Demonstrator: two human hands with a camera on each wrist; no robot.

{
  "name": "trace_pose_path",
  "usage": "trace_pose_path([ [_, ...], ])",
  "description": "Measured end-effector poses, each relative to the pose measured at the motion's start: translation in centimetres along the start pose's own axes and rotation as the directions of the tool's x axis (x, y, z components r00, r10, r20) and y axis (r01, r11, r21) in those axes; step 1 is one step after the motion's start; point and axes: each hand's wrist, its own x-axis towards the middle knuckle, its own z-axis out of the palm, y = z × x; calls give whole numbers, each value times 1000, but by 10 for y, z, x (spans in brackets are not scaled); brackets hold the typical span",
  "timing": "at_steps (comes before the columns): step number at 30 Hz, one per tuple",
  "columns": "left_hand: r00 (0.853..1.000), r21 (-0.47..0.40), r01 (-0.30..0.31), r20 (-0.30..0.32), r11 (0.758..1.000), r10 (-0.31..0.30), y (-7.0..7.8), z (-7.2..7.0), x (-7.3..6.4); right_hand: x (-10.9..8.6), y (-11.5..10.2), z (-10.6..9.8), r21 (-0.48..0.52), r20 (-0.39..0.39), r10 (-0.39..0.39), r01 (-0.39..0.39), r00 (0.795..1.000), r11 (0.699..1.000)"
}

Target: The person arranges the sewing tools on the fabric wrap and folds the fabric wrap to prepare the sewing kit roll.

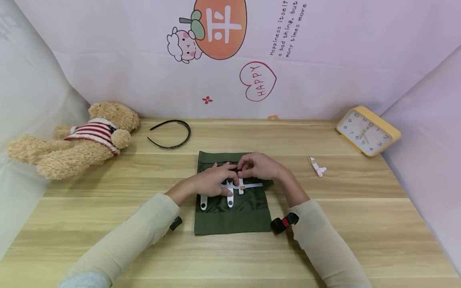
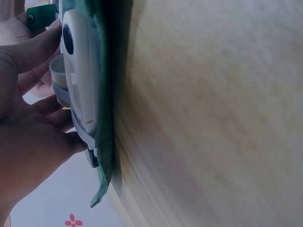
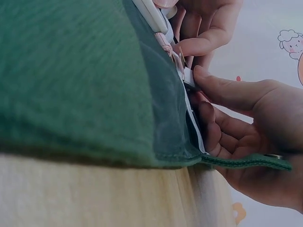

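Observation:
A dark green fabric organizer (image 1: 232, 222) lies unfolded on the table, with a white elastic strap (image 1: 254, 185) across it. Thumb and fingers of my right hand (image 1: 263, 166) pinch the upper end of a small, pale patterned nail clipper (image 1: 241, 189) at the strap. My left hand (image 1: 212, 181) rests over the organizer, fingers spread and thumb on a white tool with a dark round dot (image 1: 230, 201). In the right wrist view, its index fingertip touches near the clipper (image 3: 178, 61). Another white dotted tool (image 1: 203, 203) sits at the left edge, partly under the left hand.
A second pale nail clipper (image 1: 316, 167) lies on the table to the right. Behind are a black headband (image 1: 189, 134) and a yellow clock (image 1: 367, 130). A teddy bear (image 1: 79, 146) lies at the left. A printed white cloth (image 1: 144, 80) hangs at the back.

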Motion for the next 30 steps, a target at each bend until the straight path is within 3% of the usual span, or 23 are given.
trace_pose_path([
  [19, 1000, 3, 10, 0, 1000, -10, 1, 0, 2, -1, 0, -4, -21, 53, -64, 66, 997, 998],
  [25, 999, -17, 14, -33, 1000, -14, -2, 0, 3, -7, 4, -8, 4, -13, -59, 59, 998, 998],
  [30, 997, 33, -7, -78, 999, 9, 0, -3, 4, -19, 8, -18, 41, -115, -42, 47, 992, 998],
])
